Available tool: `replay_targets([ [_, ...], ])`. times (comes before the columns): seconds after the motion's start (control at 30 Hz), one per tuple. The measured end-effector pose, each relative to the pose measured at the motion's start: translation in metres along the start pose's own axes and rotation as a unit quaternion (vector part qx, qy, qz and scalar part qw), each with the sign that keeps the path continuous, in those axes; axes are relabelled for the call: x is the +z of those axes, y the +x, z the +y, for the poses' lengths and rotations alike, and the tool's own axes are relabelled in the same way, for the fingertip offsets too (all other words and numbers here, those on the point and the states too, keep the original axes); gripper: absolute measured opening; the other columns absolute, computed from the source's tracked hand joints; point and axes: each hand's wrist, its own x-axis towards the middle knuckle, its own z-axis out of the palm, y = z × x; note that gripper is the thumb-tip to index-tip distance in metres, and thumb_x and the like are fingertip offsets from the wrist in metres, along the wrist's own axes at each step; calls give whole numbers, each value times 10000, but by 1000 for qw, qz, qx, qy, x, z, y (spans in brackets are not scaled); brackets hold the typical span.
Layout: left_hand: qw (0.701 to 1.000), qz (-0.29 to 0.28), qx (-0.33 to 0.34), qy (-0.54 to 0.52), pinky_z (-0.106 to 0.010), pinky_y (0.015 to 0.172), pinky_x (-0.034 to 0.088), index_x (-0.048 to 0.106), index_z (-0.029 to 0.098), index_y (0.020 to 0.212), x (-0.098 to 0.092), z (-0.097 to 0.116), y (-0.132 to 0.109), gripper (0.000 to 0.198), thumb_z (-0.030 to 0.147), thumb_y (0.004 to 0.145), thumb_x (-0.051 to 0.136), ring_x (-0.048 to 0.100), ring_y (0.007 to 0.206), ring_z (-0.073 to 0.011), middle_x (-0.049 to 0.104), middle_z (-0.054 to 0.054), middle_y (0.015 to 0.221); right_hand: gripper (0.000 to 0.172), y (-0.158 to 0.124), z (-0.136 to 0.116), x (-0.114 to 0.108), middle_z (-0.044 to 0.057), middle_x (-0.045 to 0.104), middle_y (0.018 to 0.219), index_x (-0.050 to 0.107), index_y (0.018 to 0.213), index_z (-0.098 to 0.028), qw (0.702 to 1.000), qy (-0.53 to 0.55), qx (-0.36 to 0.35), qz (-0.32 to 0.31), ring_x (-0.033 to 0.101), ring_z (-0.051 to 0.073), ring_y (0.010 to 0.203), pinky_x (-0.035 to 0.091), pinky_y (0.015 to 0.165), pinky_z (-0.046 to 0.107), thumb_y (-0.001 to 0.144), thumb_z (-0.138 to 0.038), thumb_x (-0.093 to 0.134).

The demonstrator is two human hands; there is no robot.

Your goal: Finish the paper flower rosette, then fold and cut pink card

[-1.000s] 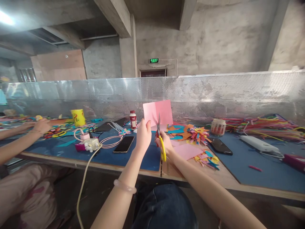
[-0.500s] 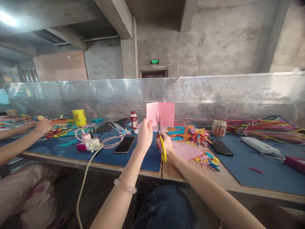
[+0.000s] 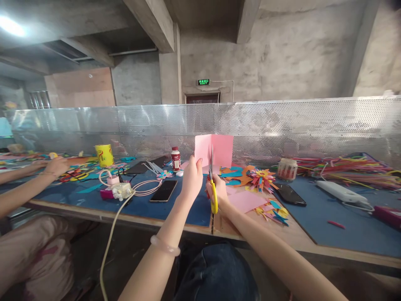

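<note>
A creased pink sheet of paper [image 3: 223,148] is held upright above the table by my left hand [image 3: 191,177], whose thumb and fingers pinch its lower left part. My right hand [image 3: 218,191] is closed round the handles of scissors with one yellow and one red grip [image 3: 214,198]. The blades point up and lie close together against the paper near its fold; whether they are cutting it cannot be told. Below and right of the scissors, another pink piece of paper [image 3: 247,200] lies on the table.
A multicoloured paper flower [image 3: 261,179], small scraps [image 3: 278,212], a dark phone [image 3: 290,195] and a glass jar [image 3: 287,169] are to the right. Leftward are another phone [image 3: 163,191], a red bottle [image 3: 176,159], cables and a yellow roll [image 3: 104,155]. Another person's hands are at far left.
The pink sheet and my left hand have shifted slightly to the right. The scissor blades have moved a little to the right too.
</note>
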Motion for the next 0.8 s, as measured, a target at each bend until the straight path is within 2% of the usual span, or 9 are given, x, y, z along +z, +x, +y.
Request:
replay_targets([
  [0.3,1000,-10,2,-13,-252,555,354,462,180,856,-1,2,0,136,261,903,364,576,675,-197,584,-53,704,71,-1,-1,-1,-55,502,518,449,712,-200,1000,1,11,12,451,93,432,348,441,200,710,-269,468],
  [0.6,1000,-6,0,-4,-240,524,329,442,188,816,1,0,1,140,267,902,365,546,609,-178,538,-22,638,89,-1,-3,0,-68,456,492,442,719,-202,1000,6,12,14,434,94,424,340,431,202,733,-285,469],
  [0.8,1000,13,-6,7,-243,521,327,452,186,812,4,-5,3,139,266,898,377,560,602,-185,544,-23,624,107,1,-2,6,-46,503,622,434,774,-213,997,19,63,32,488,107,482,375,432,205,747,-311,468],
])
